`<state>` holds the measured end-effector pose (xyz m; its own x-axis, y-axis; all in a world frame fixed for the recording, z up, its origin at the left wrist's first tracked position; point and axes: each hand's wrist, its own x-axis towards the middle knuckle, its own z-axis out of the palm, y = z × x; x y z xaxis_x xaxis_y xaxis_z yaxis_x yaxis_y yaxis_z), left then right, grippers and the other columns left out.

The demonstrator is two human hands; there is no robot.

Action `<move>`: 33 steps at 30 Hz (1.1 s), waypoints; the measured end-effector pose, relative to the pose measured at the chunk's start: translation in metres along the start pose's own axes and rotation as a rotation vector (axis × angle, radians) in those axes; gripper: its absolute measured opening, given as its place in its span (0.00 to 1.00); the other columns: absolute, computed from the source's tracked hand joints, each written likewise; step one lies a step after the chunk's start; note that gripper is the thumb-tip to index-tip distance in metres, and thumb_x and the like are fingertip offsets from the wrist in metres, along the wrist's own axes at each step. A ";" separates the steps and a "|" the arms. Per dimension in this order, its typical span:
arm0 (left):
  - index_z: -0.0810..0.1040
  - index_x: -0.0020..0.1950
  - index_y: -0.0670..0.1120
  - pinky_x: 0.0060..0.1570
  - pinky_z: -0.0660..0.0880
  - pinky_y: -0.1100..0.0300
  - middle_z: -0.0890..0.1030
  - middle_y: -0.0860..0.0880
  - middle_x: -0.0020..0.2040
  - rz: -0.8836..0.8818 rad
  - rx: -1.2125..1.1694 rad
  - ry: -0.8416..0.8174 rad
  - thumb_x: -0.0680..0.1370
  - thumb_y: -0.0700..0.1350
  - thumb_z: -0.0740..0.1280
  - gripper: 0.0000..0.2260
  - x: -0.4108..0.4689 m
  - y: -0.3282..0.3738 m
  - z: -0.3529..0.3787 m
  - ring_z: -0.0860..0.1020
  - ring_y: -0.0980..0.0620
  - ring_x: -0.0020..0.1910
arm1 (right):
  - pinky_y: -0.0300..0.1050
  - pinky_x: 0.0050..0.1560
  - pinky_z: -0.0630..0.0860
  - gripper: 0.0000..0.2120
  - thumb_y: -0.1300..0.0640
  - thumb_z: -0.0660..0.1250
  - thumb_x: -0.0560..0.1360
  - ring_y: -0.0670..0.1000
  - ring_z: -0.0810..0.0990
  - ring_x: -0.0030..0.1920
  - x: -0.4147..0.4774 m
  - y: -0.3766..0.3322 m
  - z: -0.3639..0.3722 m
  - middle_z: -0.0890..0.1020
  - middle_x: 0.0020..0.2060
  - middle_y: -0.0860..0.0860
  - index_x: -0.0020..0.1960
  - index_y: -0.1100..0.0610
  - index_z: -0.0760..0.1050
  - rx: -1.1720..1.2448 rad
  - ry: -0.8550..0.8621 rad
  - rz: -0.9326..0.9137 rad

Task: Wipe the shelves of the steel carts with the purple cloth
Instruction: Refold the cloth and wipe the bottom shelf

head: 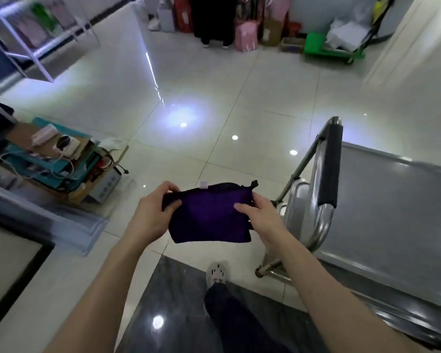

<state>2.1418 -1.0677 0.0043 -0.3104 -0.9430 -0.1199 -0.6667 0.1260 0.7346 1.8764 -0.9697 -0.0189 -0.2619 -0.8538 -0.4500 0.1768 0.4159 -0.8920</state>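
Two hands hold the purple cloth (209, 219) in mid-air over the tiled floor (214, 103), just left of the steel cart (382, 200). Left hand (152, 215) pinches the cloth's upper left corner, thumb on the front, fingers curled behind. Right hand (261, 217) grips the right edge, thumb lying across the fabric. Cloth is folded, hanging roughly flat, small pale tag at its top edge. Cart's top shelf is bare grey steel; its push handle (329, 171) with black foam grip stands near the right hand, not touching. One shoe (217, 272) and a dark trouser leg show below. Cardboard box (61, 166) of clutter sits on the floor far left. White rack (31, 52) top left, bags and a green trolley (331, 49) at back.
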 end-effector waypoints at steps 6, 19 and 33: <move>0.74 0.59 0.62 0.44 0.83 0.49 0.86 0.50 0.46 -0.090 0.040 -0.107 0.81 0.50 0.75 0.13 0.166 -0.004 -0.047 0.86 0.47 0.46 | 0.58 0.58 0.87 0.08 0.56 0.76 0.81 0.53 0.88 0.55 0.131 -0.062 0.028 0.89 0.53 0.50 0.59 0.53 0.83 0.002 0.050 -0.075; 0.78 0.60 0.53 0.57 0.81 0.51 0.86 0.50 0.58 0.035 -0.259 -0.389 0.89 0.50 0.63 0.05 0.485 0.094 0.011 0.85 0.48 0.59 | 0.48 0.51 0.87 0.13 0.59 0.74 0.82 0.47 0.88 0.53 0.335 -0.186 -0.045 0.87 0.56 0.48 0.63 0.47 0.79 0.133 0.436 -0.121; 0.72 0.66 0.61 0.41 0.77 0.59 0.89 0.51 0.46 0.574 0.052 -0.983 0.87 0.51 0.67 0.10 0.712 0.341 0.215 0.86 0.55 0.42 | 0.41 0.44 0.85 0.17 0.58 0.71 0.82 0.43 0.85 0.50 0.415 -0.215 -0.182 0.83 0.54 0.44 0.61 0.38 0.71 0.236 1.250 -0.064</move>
<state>1.5479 -1.6301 0.0257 -0.9600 -0.0956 -0.2632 -0.2752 0.4949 0.8242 1.5569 -1.3563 -0.0215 -0.9654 0.0583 -0.2543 0.2609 0.2094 -0.9424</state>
